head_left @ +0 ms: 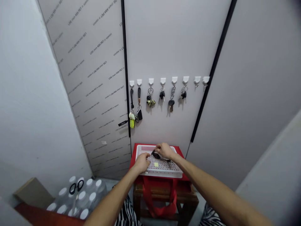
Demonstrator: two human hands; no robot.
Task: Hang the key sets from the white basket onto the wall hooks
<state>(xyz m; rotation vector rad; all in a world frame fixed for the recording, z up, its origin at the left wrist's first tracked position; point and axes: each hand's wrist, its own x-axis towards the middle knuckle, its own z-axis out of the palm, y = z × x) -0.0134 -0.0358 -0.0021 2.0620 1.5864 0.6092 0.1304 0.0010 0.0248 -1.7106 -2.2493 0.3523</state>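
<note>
White hooks (166,81) are holding bunches of keys (162,94) on the grey wall (164,40) above a red tabletop (180,155). A white perforated basket (143,148) is sitting there, carrying dark keys (158,155) beside a small yellow square (156,164). The right hand (165,150) is curling down, its fingers pinching those keys; the left hand (142,162) is bending just beside them, half closed, its hold impossible to tell.

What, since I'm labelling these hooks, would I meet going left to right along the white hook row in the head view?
Yellow-green keychain on a black strap, black fob on a black strap, keys with a yellow-green charm, black-headed key, key bunch, black-headed car key, bare white hook, another bare white hook.
</note>
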